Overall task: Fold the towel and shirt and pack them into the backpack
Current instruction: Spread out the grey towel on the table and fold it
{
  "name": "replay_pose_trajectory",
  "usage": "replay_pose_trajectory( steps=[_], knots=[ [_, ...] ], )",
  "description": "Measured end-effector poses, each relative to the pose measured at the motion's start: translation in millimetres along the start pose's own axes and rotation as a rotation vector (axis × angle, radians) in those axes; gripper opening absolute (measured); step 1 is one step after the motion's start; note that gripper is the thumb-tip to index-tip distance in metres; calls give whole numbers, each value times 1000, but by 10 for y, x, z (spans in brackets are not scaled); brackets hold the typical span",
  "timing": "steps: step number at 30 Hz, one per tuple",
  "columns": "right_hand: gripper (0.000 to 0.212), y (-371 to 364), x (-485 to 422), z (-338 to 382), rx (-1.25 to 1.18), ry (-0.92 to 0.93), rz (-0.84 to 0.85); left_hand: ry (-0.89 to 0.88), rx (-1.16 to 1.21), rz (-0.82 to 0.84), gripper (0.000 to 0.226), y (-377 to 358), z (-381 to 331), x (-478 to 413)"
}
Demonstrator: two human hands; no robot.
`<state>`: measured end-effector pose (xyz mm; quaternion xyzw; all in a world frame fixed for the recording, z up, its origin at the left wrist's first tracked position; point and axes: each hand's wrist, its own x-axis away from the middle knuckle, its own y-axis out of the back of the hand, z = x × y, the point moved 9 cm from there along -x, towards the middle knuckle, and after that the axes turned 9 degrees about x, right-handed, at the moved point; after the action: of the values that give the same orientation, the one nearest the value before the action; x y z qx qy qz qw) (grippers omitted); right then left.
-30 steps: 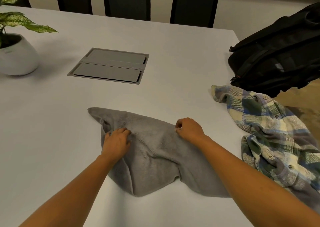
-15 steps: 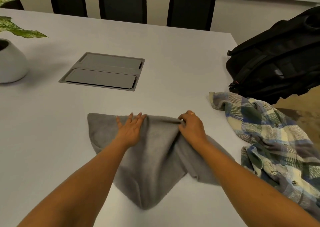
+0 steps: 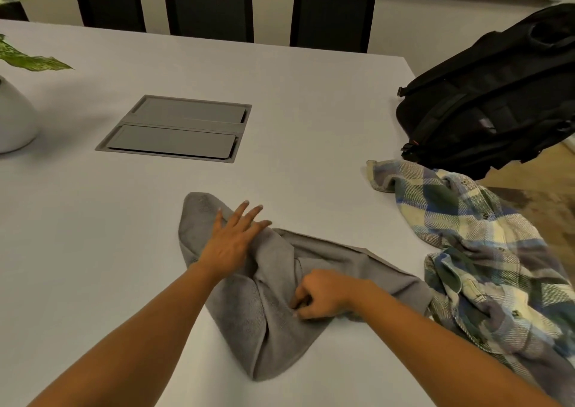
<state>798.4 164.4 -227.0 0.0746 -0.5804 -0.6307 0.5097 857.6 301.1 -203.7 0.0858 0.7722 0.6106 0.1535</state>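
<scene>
Left hand (image 3: pixel 231 244): lay flat, fingers spread, on towel (image 3: pixel 273 319).
Right hand (image 3: pixel 323 294): pinched towel fold on worktop (image 3: pixel 295 95).

A single wide-angle view looks out from the person's head, forward and down across the white worktop (image 3: pixel 93 235). It sits close in: both forearms (image 3: pixel 140 344) enter from the bottom edge. The chairs (image 3: pixel 333 8) along the far side fill the top edge, and the backpack (image 3: pixel 497 95) reaches the right edge.
</scene>
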Motion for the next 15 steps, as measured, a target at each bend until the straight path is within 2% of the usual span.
replay_pose_trajectory(
  steps=[2,4,6,7,9,12,15],
  knots=[
    [25,121,-40,-23,-20,-9,-95,-59,-127,133,46,-63,-76,-18],
    [24,309,-46,-151,-124,-111,-309,-29,-174,224,31,-105,-81,-18],
    [20,455,-8,-360,-248,-250,-544,-49,-139,157,13,-71,-127,49],
    [16,486,14,-464,-312,-319,-621,-75,-136,120,14,-76,-140,124],
    [11,502,23,-607,-372,-419,-680,-114,-113,71,10,-173,-142,309],
    [19,534,-12,-708,-321,-487,-654,-89,74,83,38,-281,-108,529],
    [26,623,-87,-740,-233,-517,-605,9,246,-43,63,-104,8,569]
  ],
)
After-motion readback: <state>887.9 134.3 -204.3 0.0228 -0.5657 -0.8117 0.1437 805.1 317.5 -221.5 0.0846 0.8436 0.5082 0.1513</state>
